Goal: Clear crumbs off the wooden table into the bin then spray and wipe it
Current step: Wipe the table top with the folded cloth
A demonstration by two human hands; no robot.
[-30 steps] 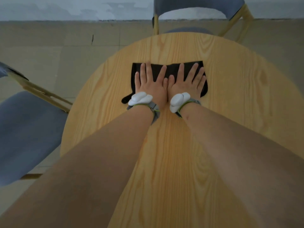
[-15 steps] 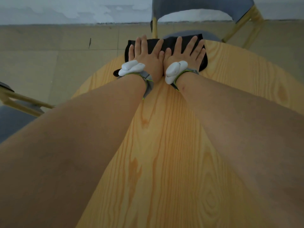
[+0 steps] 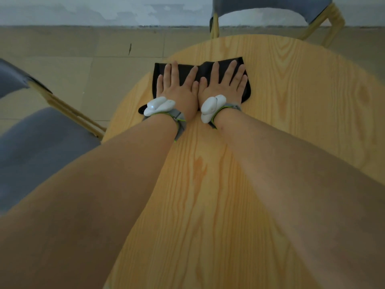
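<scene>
Table (image 3: 270, 142) wiping step: I am pressing left hand (image 3: 179, 90) and right hand (image 3: 220, 88), fingers spread flat, on the black cloth (image 3: 201, 68) near its far edge; next, I judge, sweeping onto unwiped wood.

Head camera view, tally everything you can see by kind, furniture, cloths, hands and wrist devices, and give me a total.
Round light wooden table: 1
Blue-grey padded chairs with wooden frames: 2
Black wiping cloth: 1
Hands pressed flat on the cloth, left hand, right hand: 2
White wrist devices on grey straps: 2
Total: 8
</scene>
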